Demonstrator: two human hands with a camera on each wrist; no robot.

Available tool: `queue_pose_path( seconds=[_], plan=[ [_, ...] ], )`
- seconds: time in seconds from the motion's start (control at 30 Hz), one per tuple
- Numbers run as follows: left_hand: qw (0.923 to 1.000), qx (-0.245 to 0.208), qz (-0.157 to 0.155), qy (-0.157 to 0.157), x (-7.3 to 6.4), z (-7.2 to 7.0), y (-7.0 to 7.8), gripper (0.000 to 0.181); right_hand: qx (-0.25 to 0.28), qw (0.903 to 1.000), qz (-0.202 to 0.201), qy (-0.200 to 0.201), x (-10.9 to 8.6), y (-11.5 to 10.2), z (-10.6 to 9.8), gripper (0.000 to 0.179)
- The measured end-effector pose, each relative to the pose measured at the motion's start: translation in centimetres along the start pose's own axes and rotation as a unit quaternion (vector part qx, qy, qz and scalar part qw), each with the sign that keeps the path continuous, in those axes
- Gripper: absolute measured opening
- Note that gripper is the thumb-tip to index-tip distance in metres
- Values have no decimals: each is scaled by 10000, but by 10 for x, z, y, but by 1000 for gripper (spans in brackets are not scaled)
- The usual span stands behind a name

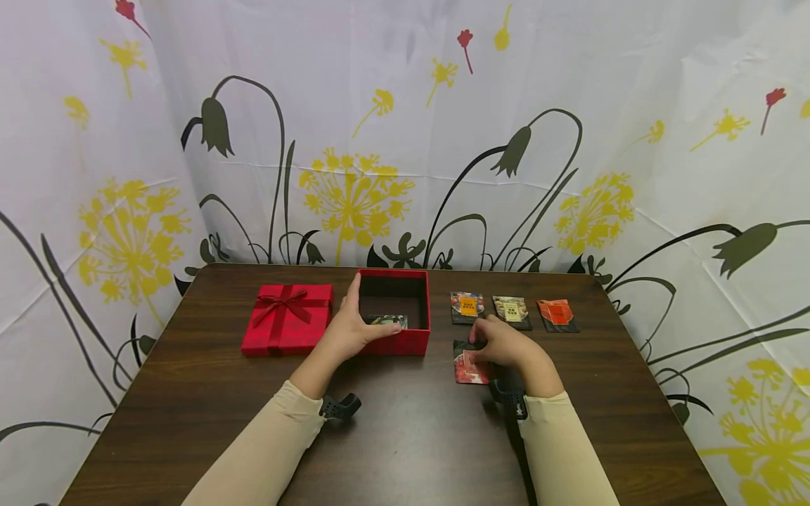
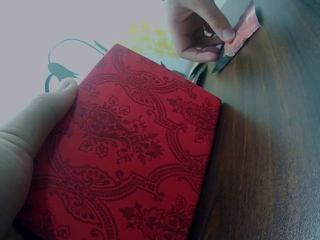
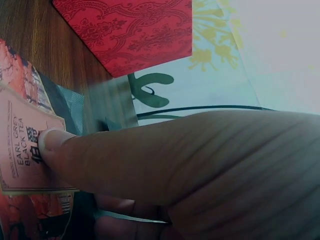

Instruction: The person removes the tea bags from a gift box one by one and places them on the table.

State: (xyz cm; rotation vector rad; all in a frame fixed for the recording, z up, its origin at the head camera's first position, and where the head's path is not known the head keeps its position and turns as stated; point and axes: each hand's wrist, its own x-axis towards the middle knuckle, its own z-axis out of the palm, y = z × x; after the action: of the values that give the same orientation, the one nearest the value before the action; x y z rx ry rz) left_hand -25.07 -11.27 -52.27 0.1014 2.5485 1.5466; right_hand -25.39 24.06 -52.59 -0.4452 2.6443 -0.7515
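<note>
Presently, the sachet in hand, a small flat rectangular packet in red and black foil with a pink label reading "Earl Grey Black Tea" (image 1: 466, 374), is at the right of the open red patterned cardboard box (image 1: 405, 344), a short gap apart from it, over the dark wood-grain table (image 1: 405, 436). Its long axis appears to run front to back, roughly parallel to the box's side wall. The right hand (image 1: 511, 346) is the nearer; its thumb bears on the label and its fingers pinch the sachet from the right-hand side, leaving the left edge facing the box. The left-wrist view shows the sachet tilted; whether it is fully clear of the table cannot be determined. The left hand (image 1: 346, 330) is at the box's front left corner, fingers extended along the left wall, thumb across the front, grasping no sachet. Judged from this, the governing relation is sideways: box opening to the left, and higher than the sachet.
</note>
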Motion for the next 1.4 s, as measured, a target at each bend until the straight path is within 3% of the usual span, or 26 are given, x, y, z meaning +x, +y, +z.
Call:
queue_pose_path(
  seconds=[0.33, 0.47, 0.63, 0.97, 1.2, 1.4],
  plan=[
    [10000, 5, -17, 7, 0, -2, 1, 142, -23, 10000, -15, 87, 3, 2, -2, 28],
    [10000, 7, -9, -1, 0, -1, 2, 140, 203, 9988, -54, 450, -1, 2, -9, 22],
    [10000, 12, -22, -16, 1, 0, 4, 141, 407, 9932, 187, 1071, -10, 4, -22, 10],
    [10000, 73, -50, 0, 2, -2, 2, 141, 87, 9919, 407, 1200, -26, -3, -40, 13],
    [9999, 76, -60, 26, -1, -1, 2, 142, 228, 9893, -244, 1419, -31, -37, -41, 8],
    [9999, 48, -135, 15, -4, -1, 4, 141, 363, 9869, -825, 1340, -32, -65, -34, 4]
  ],
)
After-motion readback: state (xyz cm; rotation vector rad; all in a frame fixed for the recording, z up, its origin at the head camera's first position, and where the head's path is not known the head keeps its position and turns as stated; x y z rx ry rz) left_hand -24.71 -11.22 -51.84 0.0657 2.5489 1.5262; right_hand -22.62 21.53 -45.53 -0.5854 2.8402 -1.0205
